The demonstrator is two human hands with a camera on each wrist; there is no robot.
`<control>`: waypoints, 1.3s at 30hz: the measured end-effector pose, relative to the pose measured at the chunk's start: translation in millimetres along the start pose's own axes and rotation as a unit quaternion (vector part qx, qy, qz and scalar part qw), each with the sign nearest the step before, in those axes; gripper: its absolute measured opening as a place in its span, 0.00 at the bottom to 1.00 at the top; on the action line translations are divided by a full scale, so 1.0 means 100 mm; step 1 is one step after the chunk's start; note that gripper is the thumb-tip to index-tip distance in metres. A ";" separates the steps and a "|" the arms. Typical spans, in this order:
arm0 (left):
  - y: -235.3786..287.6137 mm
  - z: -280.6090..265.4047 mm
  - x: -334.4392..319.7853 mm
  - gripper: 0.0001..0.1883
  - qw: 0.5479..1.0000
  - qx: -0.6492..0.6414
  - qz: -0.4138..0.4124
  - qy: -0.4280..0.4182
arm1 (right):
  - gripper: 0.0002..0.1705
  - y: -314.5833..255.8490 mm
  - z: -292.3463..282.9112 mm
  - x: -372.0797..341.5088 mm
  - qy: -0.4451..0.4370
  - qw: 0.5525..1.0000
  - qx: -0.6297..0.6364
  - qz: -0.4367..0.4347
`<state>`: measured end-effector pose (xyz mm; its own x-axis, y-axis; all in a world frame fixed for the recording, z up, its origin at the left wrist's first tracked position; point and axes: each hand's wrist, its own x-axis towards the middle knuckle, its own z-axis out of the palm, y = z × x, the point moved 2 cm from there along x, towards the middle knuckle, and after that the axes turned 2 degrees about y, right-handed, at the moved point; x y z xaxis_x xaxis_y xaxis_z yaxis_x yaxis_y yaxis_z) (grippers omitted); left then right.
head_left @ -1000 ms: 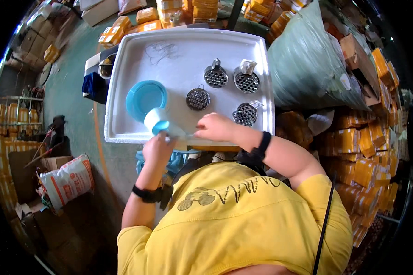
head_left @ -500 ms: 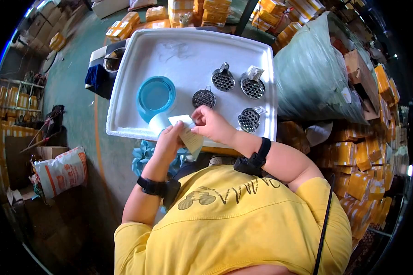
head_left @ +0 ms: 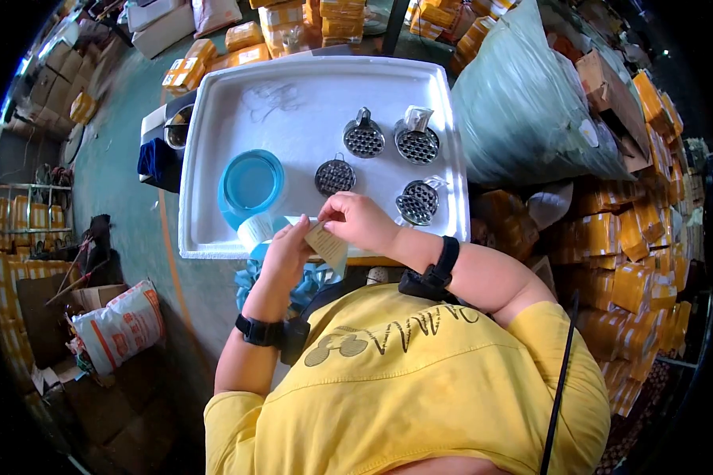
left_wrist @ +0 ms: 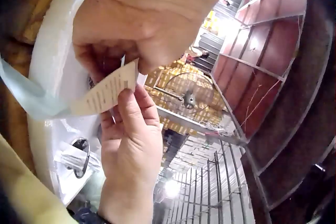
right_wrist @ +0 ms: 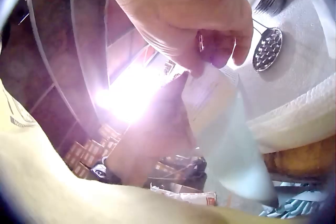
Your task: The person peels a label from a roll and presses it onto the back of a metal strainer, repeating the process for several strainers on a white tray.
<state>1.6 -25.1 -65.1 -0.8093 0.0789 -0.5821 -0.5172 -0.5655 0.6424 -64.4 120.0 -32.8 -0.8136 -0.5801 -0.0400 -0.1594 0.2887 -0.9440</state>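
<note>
Whereas a second ago the hands stood farther apart with no print visible between them, the left hand [head_left: 287, 252] and right hand [head_left: 363, 222] now sit close together at the near edge of the white tray [head_left: 309, 115], each pinching a printed label [head_left: 325, 240]. Half a second ago its lettered side already showed, much as now. Only the left wrist view shows the right thumb pressing on the print and a pale blue strip [left_wrist: 31, 95] running well beyond the label; in the head view just a short tail appears. A white roll [head_left: 255, 231] lies left of the hands, partly behind the left one. The left fingertips are shaded and hard to make out, the lettering is too small to read, and glare washes out the label in the right wrist view.
</note>
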 end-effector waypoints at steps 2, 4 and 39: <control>-0.01 0.00 0.02 0.17 0.999 -0.018 -0.024 -0.013 | 0.06 -0.04 -0.02 0.00 0.026 0.996 -0.054 -0.063; -0.01 0.01 0.04 0.17 0.996 -0.065 -0.056 0.007 | 0.06 -0.11 -0.05 0.00 0.049 0.979 -0.113 -0.162; 0.03 0.54 0.74 0.29 0.541 0.765 0.333 0.109 | 0.06 0.10 -1.51 -1.21 0.319 0.943 0.093 0.003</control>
<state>-74.7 23.2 -78.8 -0.9920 0.0824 0.0951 0.1082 0.9447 0.3096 -51.9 308.2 11.6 -0.9946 0.0140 0.1032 -0.1008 0.1181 -0.9879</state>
